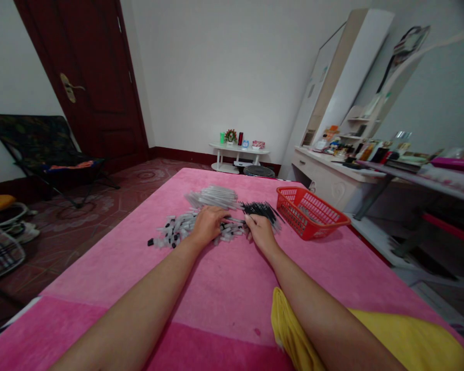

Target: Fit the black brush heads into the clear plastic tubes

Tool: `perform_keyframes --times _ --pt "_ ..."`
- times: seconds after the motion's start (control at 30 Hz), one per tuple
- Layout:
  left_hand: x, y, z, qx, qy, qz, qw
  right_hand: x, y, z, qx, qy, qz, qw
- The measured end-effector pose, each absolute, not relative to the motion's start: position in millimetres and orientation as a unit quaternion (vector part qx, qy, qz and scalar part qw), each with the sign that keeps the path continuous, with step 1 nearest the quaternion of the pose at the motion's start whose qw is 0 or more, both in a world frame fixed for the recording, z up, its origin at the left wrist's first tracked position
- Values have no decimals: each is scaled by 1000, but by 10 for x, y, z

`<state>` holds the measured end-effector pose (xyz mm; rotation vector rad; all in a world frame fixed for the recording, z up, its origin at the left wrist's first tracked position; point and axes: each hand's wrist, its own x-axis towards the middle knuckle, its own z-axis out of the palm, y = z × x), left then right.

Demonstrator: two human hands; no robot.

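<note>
My left hand (208,222) rests knuckles-up on a heap of small grey-and-black caps (178,230) spread on the pink cloth (224,288); its fingers curl down into the pieces. My right hand (260,230) lies beside it, fingers bent and closed among the pieces near a bundle of thin black sticks (261,209). What either hand holds is hidden. A stack of clear tubes (213,196) lies just beyond the left hand.
A red plastic basket (309,212) stands to the right of the sticks. A yellow cloth (371,335) covers my right lap. A dressing table with bottles (351,154) is at the right, a folding chair (42,149) and dark door at the left.
</note>
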<state>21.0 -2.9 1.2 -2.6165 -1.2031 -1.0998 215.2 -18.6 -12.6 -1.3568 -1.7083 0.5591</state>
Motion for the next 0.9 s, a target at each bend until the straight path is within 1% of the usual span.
perform_keyframes --times 0.1,0.2,0.3,0.4,0.47,0.53,0.73,0.9 --pt "194 -3 -21 -825 -404 -395 13 2205 -179 -89 -566 -669 204 436" --pt "184 38 -51 -763 -421 -489 -40 2294 -173 -27 -612 -655 114 429" --pt "197 74 -53 -685 -402 -589 -147 2379 -167 10 -653 -651 43 383" --pt "217 105 -44 -608 -376 -648 -262 2409 -168 1 -669 -667 29 327" --pt "220 127 -49 -566 -370 -667 -313 2388 -178 -15 -658 -687 32 306" --pt "213 150 -65 -541 -371 -674 -338 2342 -197 -24 -639 -709 29 296" --pt "202 176 -92 -516 -373 -680 -364 2193 -268 -18 -605 -750 21 267" --pt "217 160 -64 -493 -360 -687 -394 2194 -259 -39 -603 -752 45 260"
